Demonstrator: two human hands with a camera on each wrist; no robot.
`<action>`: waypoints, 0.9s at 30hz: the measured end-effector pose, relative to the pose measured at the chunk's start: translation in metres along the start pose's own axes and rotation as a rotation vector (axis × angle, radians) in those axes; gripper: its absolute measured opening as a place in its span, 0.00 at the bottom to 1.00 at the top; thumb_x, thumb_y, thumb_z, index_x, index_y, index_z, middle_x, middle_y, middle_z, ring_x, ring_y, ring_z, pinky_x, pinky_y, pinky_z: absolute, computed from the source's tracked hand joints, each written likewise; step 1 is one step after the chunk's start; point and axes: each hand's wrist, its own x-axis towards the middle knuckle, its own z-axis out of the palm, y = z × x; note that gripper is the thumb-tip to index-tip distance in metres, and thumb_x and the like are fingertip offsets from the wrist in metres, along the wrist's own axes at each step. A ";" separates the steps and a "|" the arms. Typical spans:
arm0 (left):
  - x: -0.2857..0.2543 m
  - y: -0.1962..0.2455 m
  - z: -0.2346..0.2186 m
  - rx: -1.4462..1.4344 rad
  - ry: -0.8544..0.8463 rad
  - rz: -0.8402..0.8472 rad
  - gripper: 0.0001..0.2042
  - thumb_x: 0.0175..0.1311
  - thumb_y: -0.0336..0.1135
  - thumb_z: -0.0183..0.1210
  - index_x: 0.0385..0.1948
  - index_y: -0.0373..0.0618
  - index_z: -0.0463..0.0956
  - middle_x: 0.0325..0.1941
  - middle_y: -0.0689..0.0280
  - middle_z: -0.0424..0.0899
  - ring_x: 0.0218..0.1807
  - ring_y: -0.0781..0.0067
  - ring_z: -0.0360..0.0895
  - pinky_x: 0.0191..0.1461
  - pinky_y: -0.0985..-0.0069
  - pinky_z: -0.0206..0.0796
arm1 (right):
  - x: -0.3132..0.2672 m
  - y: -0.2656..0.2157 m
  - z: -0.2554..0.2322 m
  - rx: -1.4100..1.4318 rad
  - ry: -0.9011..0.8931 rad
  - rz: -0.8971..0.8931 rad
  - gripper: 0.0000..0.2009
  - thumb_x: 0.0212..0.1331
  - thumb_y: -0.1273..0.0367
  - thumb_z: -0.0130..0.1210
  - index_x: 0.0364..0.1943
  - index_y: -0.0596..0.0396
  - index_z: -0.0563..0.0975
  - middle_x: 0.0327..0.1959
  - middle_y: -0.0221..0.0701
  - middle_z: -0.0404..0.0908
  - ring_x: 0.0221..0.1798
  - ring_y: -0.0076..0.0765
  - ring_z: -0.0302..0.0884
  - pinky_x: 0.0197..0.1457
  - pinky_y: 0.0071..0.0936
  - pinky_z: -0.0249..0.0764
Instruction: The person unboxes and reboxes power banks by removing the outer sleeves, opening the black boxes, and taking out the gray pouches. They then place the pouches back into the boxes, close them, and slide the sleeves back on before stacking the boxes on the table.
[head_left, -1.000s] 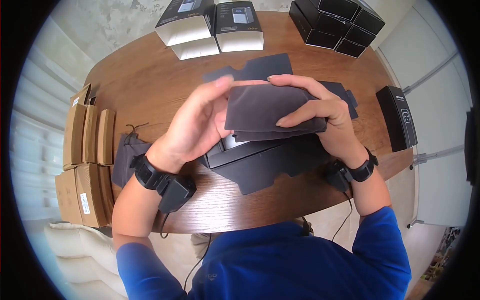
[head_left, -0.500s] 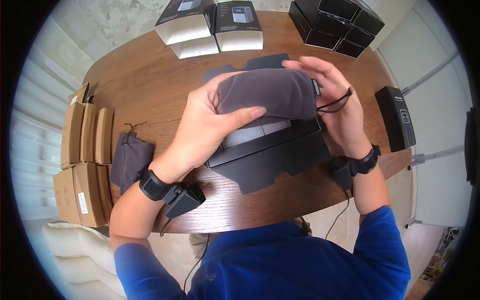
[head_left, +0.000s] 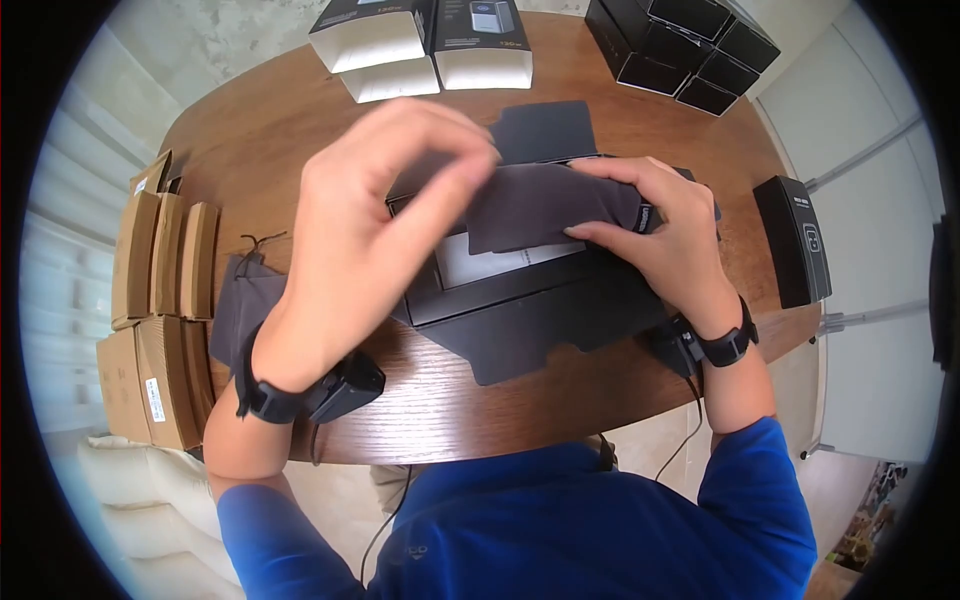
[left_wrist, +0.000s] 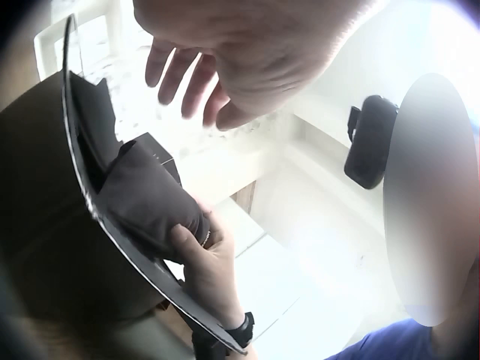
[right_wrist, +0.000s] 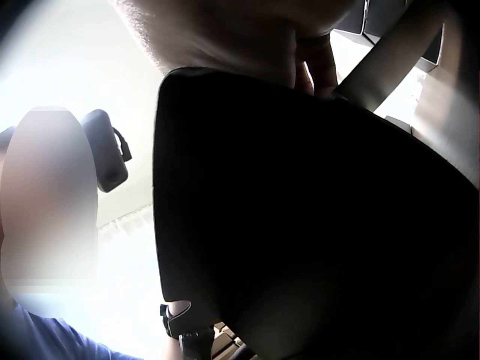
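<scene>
Over the opened black box my right hand grips a dark grey fabric pouch, thumb along its near side and fingers along its far side. A small label shows at the pouch's right end. My left hand is lifted at the pouch's left, fingers loosely bent and slightly blurred. In the left wrist view that hand holds nothing, its fingers hanging apart from the pouch. Inside the box lies a pale flat item, partly covered by the pouch. A box flap fills much of the right wrist view.
Another grey drawstring pouch lies left, partly behind my left forearm. Brown cartons stack along the left edge. White-edged printed boxes and black boxes stand at the back. One black box stands at the right.
The pouch passed from my left hand's grip to my right hand's and came lower over the box. My left hand let go and moved up and left.
</scene>
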 end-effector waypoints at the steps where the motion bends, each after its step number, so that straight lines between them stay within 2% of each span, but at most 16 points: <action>1: -0.001 0.006 -0.002 0.113 -0.118 0.070 0.08 0.59 0.25 0.58 0.40 0.35 0.77 0.48 0.60 0.79 0.49 0.67 0.76 0.55 0.73 0.67 | 0.000 -0.002 -0.001 0.003 -0.004 -0.001 0.20 0.40 0.73 0.70 0.43 0.54 0.81 0.37 0.32 0.83 0.38 0.34 0.78 0.39 0.23 0.74; 2: -0.003 0.010 -0.002 0.224 -0.236 0.141 0.09 0.57 0.24 0.59 0.39 0.35 0.77 0.47 0.58 0.79 0.48 0.64 0.77 0.54 0.72 0.68 | 0.000 -0.004 -0.002 0.006 -0.054 0.026 0.19 0.41 0.71 0.70 0.43 0.53 0.81 0.36 0.32 0.82 0.38 0.35 0.77 0.40 0.25 0.73; 3: -0.005 0.013 0.003 0.223 -0.235 0.137 0.09 0.57 0.24 0.59 0.39 0.35 0.77 0.47 0.58 0.79 0.48 0.64 0.77 0.54 0.72 0.68 | -0.001 -0.005 -0.003 0.008 -0.104 0.054 0.18 0.43 0.69 0.69 0.42 0.52 0.82 0.35 0.32 0.81 0.37 0.37 0.75 0.42 0.28 0.72; 5: -0.010 0.018 0.013 0.361 -0.277 0.304 0.13 0.54 0.24 0.60 0.43 0.36 0.77 0.46 0.56 0.79 0.47 0.57 0.77 0.52 0.69 0.69 | -0.003 -0.003 0.003 0.003 -0.156 0.066 0.16 0.45 0.67 0.68 0.42 0.52 0.82 0.36 0.31 0.80 0.40 0.37 0.73 0.45 0.30 0.70; 7: -0.018 0.014 0.020 0.349 -0.320 0.264 0.14 0.54 0.24 0.60 0.44 0.36 0.77 0.47 0.57 0.79 0.48 0.56 0.77 0.53 0.67 0.69 | -0.005 -0.001 0.008 -0.004 -0.207 0.079 0.15 0.47 0.66 0.67 0.41 0.51 0.82 0.37 0.30 0.79 0.43 0.37 0.71 0.49 0.32 0.68; 9: -0.022 0.012 0.022 0.331 -0.413 0.161 0.17 0.53 0.24 0.60 0.47 0.36 0.77 0.49 0.57 0.79 0.50 0.55 0.75 0.54 0.66 0.68 | -0.005 0.000 0.010 -0.069 -0.235 -0.038 0.13 0.50 0.63 0.64 0.39 0.49 0.82 0.41 0.29 0.77 0.50 0.39 0.69 0.55 0.34 0.64; 10: -0.022 0.011 0.023 0.330 -0.414 0.160 0.17 0.53 0.24 0.60 0.47 0.36 0.77 0.49 0.57 0.79 0.50 0.55 0.75 0.54 0.66 0.68 | -0.006 0.001 0.011 -0.068 -0.237 -0.036 0.13 0.50 0.63 0.64 0.39 0.49 0.82 0.41 0.29 0.77 0.50 0.39 0.69 0.55 0.34 0.64; 13: -0.022 0.010 0.027 0.421 -0.473 0.149 0.17 0.53 0.25 0.60 0.47 0.37 0.77 0.49 0.58 0.79 0.50 0.57 0.75 0.55 0.67 0.66 | -0.008 0.000 0.012 -0.165 -0.133 -0.042 0.10 0.49 0.66 0.65 0.35 0.51 0.82 0.44 0.29 0.76 0.52 0.38 0.68 0.53 0.33 0.65; 15: -0.023 0.010 0.031 0.558 -0.480 0.182 0.18 0.53 0.26 0.61 0.48 0.37 0.77 0.47 0.58 0.79 0.49 0.59 0.74 0.55 0.67 0.65 | -0.003 0.000 0.012 -0.160 0.062 0.007 0.08 0.47 0.69 0.65 0.32 0.53 0.81 0.40 0.29 0.78 0.48 0.39 0.72 0.53 0.32 0.66; 16: -0.023 0.011 0.032 0.559 -0.480 0.182 0.18 0.53 0.26 0.61 0.48 0.37 0.77 0.47 0.58 0.79 0.49 0.59 0.74 0.55 0.67 0.65 | -0.003 0.000 0.009 -0.160 0.062 0.007 0.08 0.47 0.69 0.65 0.32 0.53 0.81 0.40 0.29 0.78 0.48 0.39 0.72 0.53 0.32 0.66; 18: -0.023 0.012 0.033 0.529 -0.439 0.104 0.15 0.53 0.27 0.61 0.44 0.38 0.78 0.43 0.59 0.79 0.47 0.59 0.74 0.53 0.67 0.64 | -0.003 -0.001 0.001 -0.048 0.092 -0.067 0.06 0.46 0.72 0.64 0.30 0.53 0.81 0.34 0.28 0.80 0.41 0.38 0.75 0.51 0.32 0.67; 19: -0.023 0.012 0.032 0.532 -0.434 0.097 0.15 0.53 0.27 0.61 0.44 0.38 0.78 0.43 0.59 0.79 0.47 0.59 0.74 0.53 0.67 0.64 | -0.002 -0.005 -0.001 -0.067 0.066 -0.155 0.06 0.47 0.70 0.65 0.29 0.52 0.80 0.28 0.27 0.79 0.34 0.36 0.76 0.48 0.32 0.68; 20: -0.022 0.012 0.031 0.488 -0.413 0.095 0.13 0.53 0.27 0.61 0.42 0.37 0.78 0.42 0.59 0.79 0.46 0.58 0.74 0.52 0.67 0.65 | -0.003 -0.008 -0.002 -0.062 0.061 -0.158 0.06 0.47 0.70 0.65 0.29 0.52 0.80 0.28 0.27 0.79 0.34 0.36 0.76 0.48 0.32 0.68; 22: -0.023 0.011 0.031 0.440 -0.396 0.092 0.12 0.53 0.27 0.61 0.39 0.37 0.78 0.40 0.60 0.78 0.44 0.58 0.74 0.50 0.67 0.66 | -0.006 -0.013 -0.004 -0.038 -0.199 -0.160 0.06 0.48 0.68 0.65 0.27 0.51 0.80 0.28 0.26 0.79 0.37 0.34 0.75 0.49 0.32 0.67; 25: -0.026 0.009 0.034 0.342 -0.390 0.162 0.10 0.53 0.28 0.62 0.36 0.38 0.77 0.39 0.59 0.78 0.41 0.57 0.75 0.45 0.67 0.69 | -0.007 -0.009 0.000 -0.072 -0.284 -0.113 0.09 0.52 0.63 0.63 0.24 0.51 0.79 0.26 0.26 0.78 0.38 0.33 0.74 0.53 0.33 0.64; 27: -0.029 0.012 0.036 0.358 -0.472 0.162 0.09 0.53 0.29 0.62 0.34 0.38 0.78 0.38 0.59 0.78 0.38 0.57 0.76 0.41 0.67 0.70 | -0.007 -0.008 0.000 -0.072 -0.341 -0.076 0.10 0.53 0.61 0.62 0.24 0.52 0.79 0.25 0.25 0.78 0.39 0.33 0.74 0.55 0.34 0.63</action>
